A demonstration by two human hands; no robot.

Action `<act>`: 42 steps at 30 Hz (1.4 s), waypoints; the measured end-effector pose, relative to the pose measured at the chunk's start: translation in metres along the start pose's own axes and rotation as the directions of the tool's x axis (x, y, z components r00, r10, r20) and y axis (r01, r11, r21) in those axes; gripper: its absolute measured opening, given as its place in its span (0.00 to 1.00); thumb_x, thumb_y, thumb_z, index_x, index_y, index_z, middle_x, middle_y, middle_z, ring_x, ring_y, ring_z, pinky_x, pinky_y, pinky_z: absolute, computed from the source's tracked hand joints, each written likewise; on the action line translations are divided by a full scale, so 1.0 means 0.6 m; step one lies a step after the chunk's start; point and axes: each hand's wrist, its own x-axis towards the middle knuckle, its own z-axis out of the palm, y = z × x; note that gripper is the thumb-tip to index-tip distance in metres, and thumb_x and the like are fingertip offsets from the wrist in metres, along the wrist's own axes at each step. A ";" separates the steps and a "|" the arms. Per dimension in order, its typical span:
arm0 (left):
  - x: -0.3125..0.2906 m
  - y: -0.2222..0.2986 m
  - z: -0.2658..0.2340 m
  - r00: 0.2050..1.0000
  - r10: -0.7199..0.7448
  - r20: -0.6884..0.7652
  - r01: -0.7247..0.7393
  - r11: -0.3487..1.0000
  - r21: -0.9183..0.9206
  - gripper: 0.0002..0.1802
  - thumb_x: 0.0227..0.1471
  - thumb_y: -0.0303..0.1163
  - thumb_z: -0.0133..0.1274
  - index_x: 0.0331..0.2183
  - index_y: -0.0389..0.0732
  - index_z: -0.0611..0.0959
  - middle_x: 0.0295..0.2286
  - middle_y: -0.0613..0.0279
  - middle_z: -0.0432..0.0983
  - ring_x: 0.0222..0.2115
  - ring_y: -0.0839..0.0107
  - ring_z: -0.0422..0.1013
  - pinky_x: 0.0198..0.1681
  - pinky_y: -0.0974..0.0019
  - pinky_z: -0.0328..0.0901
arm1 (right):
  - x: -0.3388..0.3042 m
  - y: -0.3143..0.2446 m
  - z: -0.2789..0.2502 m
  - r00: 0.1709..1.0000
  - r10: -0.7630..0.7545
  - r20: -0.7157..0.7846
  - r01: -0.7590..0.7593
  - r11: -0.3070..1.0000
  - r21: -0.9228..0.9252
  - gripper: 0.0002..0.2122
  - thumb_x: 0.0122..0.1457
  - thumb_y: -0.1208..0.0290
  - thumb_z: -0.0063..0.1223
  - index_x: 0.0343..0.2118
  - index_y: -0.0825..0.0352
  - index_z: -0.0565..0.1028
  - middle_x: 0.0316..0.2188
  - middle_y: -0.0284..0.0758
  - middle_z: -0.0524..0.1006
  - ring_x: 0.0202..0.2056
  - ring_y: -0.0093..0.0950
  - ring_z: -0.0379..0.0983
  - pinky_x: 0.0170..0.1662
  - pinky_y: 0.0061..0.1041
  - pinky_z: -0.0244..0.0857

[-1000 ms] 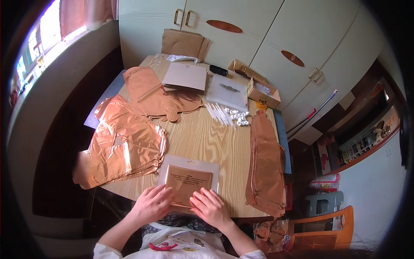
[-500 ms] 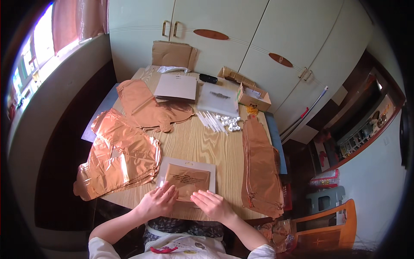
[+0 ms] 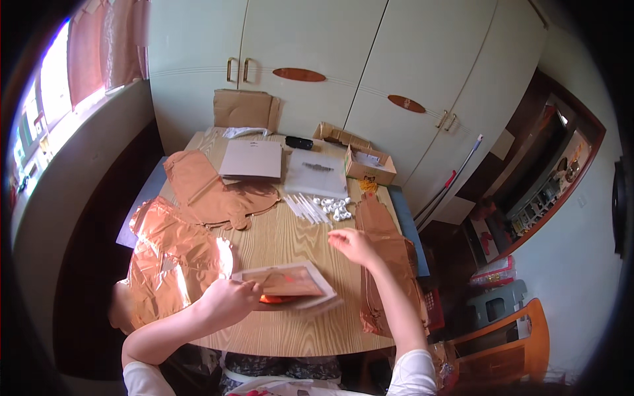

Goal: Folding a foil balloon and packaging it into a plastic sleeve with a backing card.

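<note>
Close to the near table edge, my left hand (image 3: 230, 300) is closed on the left side of a pale card (image 3: 325, 282). The card is tilted up off the table, its edge smeared by motion. Lying on it is a folded copper-coloured foil balloon (image 3: 294, 280), with a bright orange glint below. My right hand (image 3: 355, 247) reaches out over the table, fingers bent together, and nothing shows in them. Just beyond its fingertips are white plastic straws (image 3: 307, 209) and several small white cup-shaped pieces (image 3: 337, 208).
Flat copper foil balloons lie in a shiny stack (image 3: 175, 264), a matte stack (image 3: 198, 188) and a long stack (image 3: 389, 270) at the right. Farther back are a pale flat box (image 3: 251, 158), a clear bag (image 3: 316, 175) and an open carton (image 3: 370, 165). A wooden chair (image 3: 538, 343) stands right.
Both hands lay flat on the foil balloon and card. Now my left hand grips and tilts the card, and my right hand has moved forward toward the white pieces. The view has shifted.
</note>
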 end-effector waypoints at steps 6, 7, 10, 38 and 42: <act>0.021 -0.008 -0.017 0.999 0.024 -0.023 -0.025 0.998 -0.058 0.06 0.47 0.28 0.52 0.29 0.37 0.75 0.21 0.60 0.74 0.20 0.61 0.76 0.21 0.61 0.71 | 0.132 0.127 0.054 0.951 -0.156 -0.267 -0.023 0.825 -0.565 0.08 0.57 0.71 0.51 0.36 0.62 0.81 0.40 0.37 0.75 0.44 0.38 0.73 0.44 0.41 0.69; 0.024 -0.009 -0.021 0.999 0.028 -0.031 -0.030 0.997 -0.066 0.06 0.47 0.28 0.52 0.29 0.37 0.75 0.21 0.60 0.74 0.19 0.61 0.76 0.21 0.61 0.71 | 0.138 0.141 0.058 0.955 -0.148 -0.256 -0.039 0.795 -0.605 0.08 0.56 0.71 0.51 0.35 0.62 0.81 0.40 0.36 0.75 0.44 0.37 0.73 0.44 0.40 0.69; 0.021 -0.014 -0.029 1.000 -0.005 0.019 0.006 0.996 -0.089 0.06 0.47 0.29 0.53 0.28 0.37 0.75 0.21 0.60 0.74 0.19 0.60 0.75 0.20 0.60 0.70 | 0.141 0.150 0.065 0.962 -0.136 -0.238 -0.066 0.728 -0.682 0.04 0.55 0.73 0.52 0.29 0.62 0.79 0.37 0.34 0.74 0.44 0.34 0.72 0.44 0.38 0.69; -0.007 0.043 -0.006 0.998 0.003 -0.056 -0.002 1.000 0.011 0.10 0.47 0.33 0.54 0.29 0.36 0.76 0.20 0.61 0.74 0.20 0.64 0.75 0.21 0.64 0.70 | -0.240 -0.271 0.109 0.851 -0.497 0.171 0.525 0.801 -0.287 0.24 0.58 0.60 0.55 0.49 0.77 0.72 0.46 0.48 0.74 0.50 0.39 0.71 0.53 0.33 0.67; -0.010 0.066 0.005 0.996 -0.002 -0.090 0.007 0.999 0.053 0.12 0.45 0.33 0.55 0.29 0.34 0.76 0.22 0.61 0.74 0.22 0.67 0.76 0.20 0.66 0.70 | -0.243 -0.242 0.145 0.906 -0.319 0.279 0.388 0.889 -0.244 0.38 0.58 0.44 0.50 0.55 0.80 0.63 0.49 0.54 0.71 0.53 0.45 0.67 0.53 0.39 0.66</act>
